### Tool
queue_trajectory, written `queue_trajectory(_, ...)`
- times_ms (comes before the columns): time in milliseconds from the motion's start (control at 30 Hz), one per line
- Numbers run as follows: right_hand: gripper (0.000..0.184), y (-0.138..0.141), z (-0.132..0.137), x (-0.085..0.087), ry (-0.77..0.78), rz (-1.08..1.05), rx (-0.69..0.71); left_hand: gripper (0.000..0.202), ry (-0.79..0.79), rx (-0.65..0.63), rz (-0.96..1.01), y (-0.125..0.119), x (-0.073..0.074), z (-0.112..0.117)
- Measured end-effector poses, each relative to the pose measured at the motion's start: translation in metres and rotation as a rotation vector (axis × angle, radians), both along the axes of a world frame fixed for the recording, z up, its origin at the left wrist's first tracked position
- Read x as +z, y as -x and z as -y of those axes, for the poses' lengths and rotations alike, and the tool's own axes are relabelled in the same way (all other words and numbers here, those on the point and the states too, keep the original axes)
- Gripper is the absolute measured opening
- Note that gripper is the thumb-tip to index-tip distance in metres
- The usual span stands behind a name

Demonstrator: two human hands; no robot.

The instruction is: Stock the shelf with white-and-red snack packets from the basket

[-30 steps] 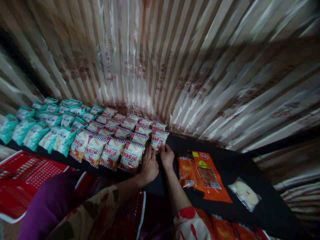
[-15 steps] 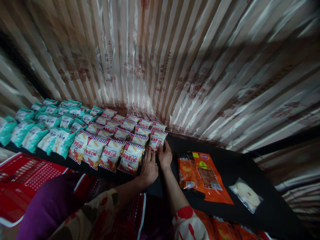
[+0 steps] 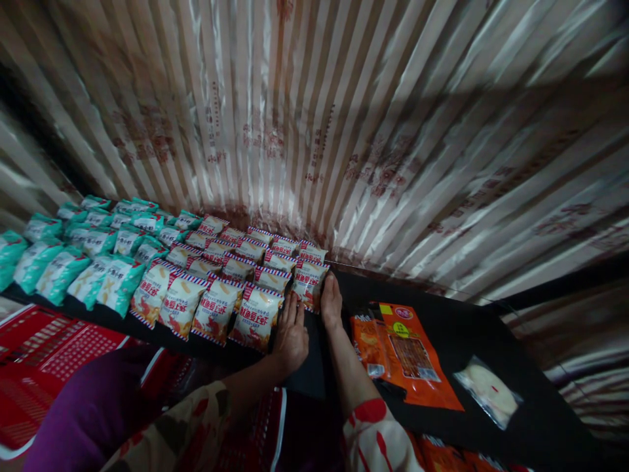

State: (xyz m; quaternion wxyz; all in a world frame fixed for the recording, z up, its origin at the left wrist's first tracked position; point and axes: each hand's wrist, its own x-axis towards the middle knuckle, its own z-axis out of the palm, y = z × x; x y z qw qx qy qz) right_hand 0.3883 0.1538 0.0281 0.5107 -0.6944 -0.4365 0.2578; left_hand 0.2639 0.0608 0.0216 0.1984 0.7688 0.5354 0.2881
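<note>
Rows of small white snack bags with red print and striped edges stand on a black shelf. My left hand lies with fingers stretched out against the right side of the front row's end bag. Just behind its fingertips stands another snack bag of the same kind, at the right end of its row. My right hand rests flat along that bag's right side, fingers extended, palm turned inward. Neither hand is wrapped around a bag.
Teal and white snack bags fill the shelf's left end. To the right lie orange packets and a clear-wrapped round pale item. Red plastic baskets stand below the front edge. A striped curtain hangs behind.
My right hand has slid slightly right and straightened, its fingers now flat beside the end bag instead of curled at its corner. My left hand has barely moved. The view has shifted slightly.
</note>
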Motion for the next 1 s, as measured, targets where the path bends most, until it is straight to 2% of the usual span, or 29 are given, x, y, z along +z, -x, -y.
queue_trajectory(133,0.07,-0.01,-0.02,-0.004,-0.018,-0.113,0.053,0.063,-0.032,0.005,-0.001,-0.001,-0.003,0.0)
queue_trajectory(300,0.077,-0.013,-0.036,-0.002,0.028,-0.153,0.091,0.062,-0.049,0.021,-0.006,-0.002,-0.006,0.001)
queue_trajectory(433,0.079,-0.013,-0.04,0.002,0.076,-0.167,0.052,0.061,-0.063,0.022,-0.001,-0.002,-0.008,0.001)
queue_trajectory(533,0.076,-0.012,-0.039,0.004,0.047,-0.215,0.011,0.06,-0.054,0.032,-0.005,-0.003,-0.009,0.002)
queue_trajectory(633,0.071,-0.008,-0.033,0.006,-0.034,-0.234,-0.025,0.059,-0.051,0.031,-0.003,-0.003,-0.007,0.002)
queue_trajectory(767,0.066,-0.001,-0.018,0.011,-0.111,-0.158,-0.112,0.057,-0.045,0.038,0.003,-0.002,-0.006,0.003)
queue_trajectory(1000,0.062,0.023,0.032,0.022,-0.19,-0.019,-0.191,0.054,-0.008,-0.033,0.019,0.004,0.002,0.009)
